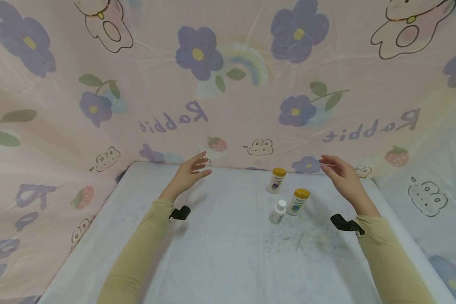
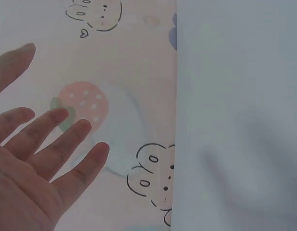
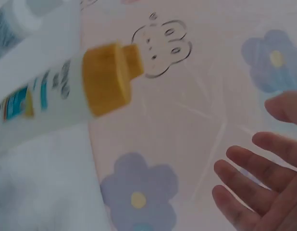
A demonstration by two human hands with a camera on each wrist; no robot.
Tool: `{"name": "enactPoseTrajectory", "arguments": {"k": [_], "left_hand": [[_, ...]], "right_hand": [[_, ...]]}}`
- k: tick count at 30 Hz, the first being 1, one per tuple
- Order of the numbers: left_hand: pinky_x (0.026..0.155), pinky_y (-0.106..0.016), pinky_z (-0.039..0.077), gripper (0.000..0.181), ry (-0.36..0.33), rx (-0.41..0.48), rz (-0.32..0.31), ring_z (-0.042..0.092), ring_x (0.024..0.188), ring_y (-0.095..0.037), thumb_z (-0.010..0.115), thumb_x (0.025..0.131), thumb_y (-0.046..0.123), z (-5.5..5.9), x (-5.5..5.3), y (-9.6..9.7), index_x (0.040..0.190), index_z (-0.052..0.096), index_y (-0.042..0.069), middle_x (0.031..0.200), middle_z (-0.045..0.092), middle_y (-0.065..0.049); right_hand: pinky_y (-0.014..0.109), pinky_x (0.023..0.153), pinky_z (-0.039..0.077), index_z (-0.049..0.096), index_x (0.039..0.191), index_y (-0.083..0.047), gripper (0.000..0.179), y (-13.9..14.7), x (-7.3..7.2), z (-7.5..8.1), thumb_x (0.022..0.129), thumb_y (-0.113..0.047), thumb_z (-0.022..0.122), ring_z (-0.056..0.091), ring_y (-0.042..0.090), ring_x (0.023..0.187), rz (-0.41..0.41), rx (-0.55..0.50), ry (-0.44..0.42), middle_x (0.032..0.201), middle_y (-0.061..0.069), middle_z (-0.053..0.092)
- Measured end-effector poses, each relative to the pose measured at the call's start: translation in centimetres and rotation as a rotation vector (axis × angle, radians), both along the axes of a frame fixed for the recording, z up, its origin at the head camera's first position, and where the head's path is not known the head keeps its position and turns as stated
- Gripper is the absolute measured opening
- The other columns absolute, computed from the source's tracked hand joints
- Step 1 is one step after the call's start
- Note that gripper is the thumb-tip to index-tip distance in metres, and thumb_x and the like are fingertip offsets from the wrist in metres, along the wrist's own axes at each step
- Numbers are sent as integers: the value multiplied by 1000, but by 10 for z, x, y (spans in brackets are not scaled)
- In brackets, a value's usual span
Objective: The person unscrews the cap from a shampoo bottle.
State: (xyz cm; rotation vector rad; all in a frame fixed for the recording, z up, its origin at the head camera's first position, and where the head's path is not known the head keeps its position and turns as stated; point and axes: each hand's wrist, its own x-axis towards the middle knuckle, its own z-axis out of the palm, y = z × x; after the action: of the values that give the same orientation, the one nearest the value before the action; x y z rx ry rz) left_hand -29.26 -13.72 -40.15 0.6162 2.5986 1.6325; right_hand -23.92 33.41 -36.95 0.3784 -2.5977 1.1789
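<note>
Three small bottles stand upright on the white table, right of centre in the head view. One yellow-capped bottle (image 1: 276, 181) is farthest back, and a second yellow-capped bottle (image 1: 298, 202) stands nearer and to its right. Beside that one is a smaller white-capped bottle (image 1: 277, 213). My left hand (image 1: 190, 172) hovers over the table's back left, fingers spread and holding nothing. To the right of the bottles my right hand (image 1: 339, 175) is raised with relaxed fingers, also holding nothing. In the right wrist view a yellow cap (image 3: 106, 79) shows close, apart from the fingers (image 3: 244, 202).
A pink printed curtain (image 1: 235, 97) with flowers and rabbits hangs behind the white table (image 1: 220, 253) and along both sides. Dark specks mark the tabletop in front of the bottles. Black wrist cameras (image 1: 180, 213) sit at both cuffs.
</note>
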Motion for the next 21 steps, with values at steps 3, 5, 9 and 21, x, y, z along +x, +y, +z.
{"name": "enactPoseTrajectory", "arguments": {"k": [3,5,9,21], "left_hand": [[102,-44,42,68,-22,55,-35,49,124,-33,68,91,21,10,9,3,148,34,11,137,50,-16],[101,-47,42,64,-32,80,-62,49,123,-37,67,91,16,18,16,6,147,36,6,136,50,-19],[99,-48,43,59,-48,110,-101,50,122,-37,65,92,13,26,25,13,144,39,2,136,50,-21],[98,-38,46,53,-76,223,-147,55,119,-26,67,92,18,0,20,36,140,48,10,133,55,-11]], "right_hand": [[9,87,43,43,140,0,43,-3,4,2,102,-19,48,55,7,112,33,-141,10,127,10,56],[11,89,44,43,139,1,42,-5,8,4,102,-16,49,56,3,110,70,-268,2,125,5,56],[19,92,46,45,137,1,40,-11,17,9,101,-16,48,58,12,112,145,-494,-19,125,9,57],[32,94,47,47,134,6,36,-30,40,6,105,-14,39,59,25,114,273,-705,-39,125,19,59]]}}
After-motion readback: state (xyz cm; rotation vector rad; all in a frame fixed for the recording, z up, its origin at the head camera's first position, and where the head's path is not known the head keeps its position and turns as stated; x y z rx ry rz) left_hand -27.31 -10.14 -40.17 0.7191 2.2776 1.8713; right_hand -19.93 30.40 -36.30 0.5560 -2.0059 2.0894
